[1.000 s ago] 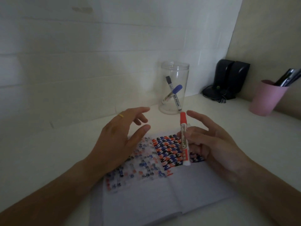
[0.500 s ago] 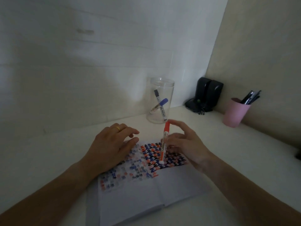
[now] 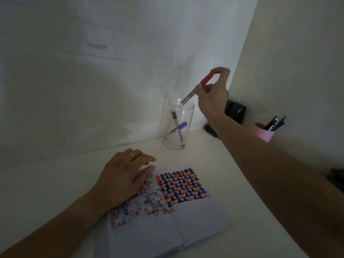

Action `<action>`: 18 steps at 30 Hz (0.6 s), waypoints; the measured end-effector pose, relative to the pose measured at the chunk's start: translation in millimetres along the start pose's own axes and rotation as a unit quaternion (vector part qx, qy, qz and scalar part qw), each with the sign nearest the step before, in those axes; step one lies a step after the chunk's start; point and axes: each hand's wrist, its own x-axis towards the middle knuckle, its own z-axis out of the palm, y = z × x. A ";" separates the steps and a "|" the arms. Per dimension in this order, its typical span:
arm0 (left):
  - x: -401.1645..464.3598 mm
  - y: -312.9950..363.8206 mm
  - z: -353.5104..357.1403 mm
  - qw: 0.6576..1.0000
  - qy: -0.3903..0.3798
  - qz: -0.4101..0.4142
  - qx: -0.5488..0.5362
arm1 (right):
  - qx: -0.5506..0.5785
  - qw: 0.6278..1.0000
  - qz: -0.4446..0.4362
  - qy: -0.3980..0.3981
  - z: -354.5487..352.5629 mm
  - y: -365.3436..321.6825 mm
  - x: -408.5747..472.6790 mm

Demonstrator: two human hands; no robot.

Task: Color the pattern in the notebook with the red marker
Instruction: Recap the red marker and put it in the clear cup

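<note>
An open notebook (image 3: 195, 224) lies on the white desk, its right page covered at the top by a red, blue and black pattern (image 3: 183, 187). My left hand (image 3: 122, 179) rests flat on the left page, a ring on one finger. My right hand (image 3: 214, 92) is raised above the desk and pinches the capped red marker (image 3: 196, 89), tilted with its lower end just over the rim of a clear plastic jar (image 3: 177, 144). Inside the jar lie a blue-capped marker (image 3: 179, 128) and a black-capped marker (image 3: 175, 117).
A pink cup (image 3: 263, 132) with dark pens stands at the right by the beige side wall. A black device (image 3: 236, 112) sits in the corner behind my right arm. The white back wall is close behind the jar.
My right hand lifted the red marker off the notebook page and carried it up and back over the jar's mouth. My left hand settled flat on the left page.
</note>
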 end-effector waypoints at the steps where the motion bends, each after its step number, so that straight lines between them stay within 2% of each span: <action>1: 0.3 -0.3 0.3 1.000 -0.001 0.002 0.000 | -0.021 1.000 -0.005 -0.009 5.7 5.1 1.2; 5: 0.2 -1.9 0.5 1.000 0.000 0.004 -0.001 | -0.152 0.987 -0.015 -0.056 22.6 25.2 -0.3; 9: -0.1 -2.6 1.0 1.000 -0.002 0.010 0.002 | -0.222 0.971 -0.011 -0.091 27.0 30.5 -1.9; 18: 0.3 -2.3 0.4 1.000 -0.011 0.008 -0.002 | -0.232 0.966 -0.006 -0.117 23.5 27.3 -3.4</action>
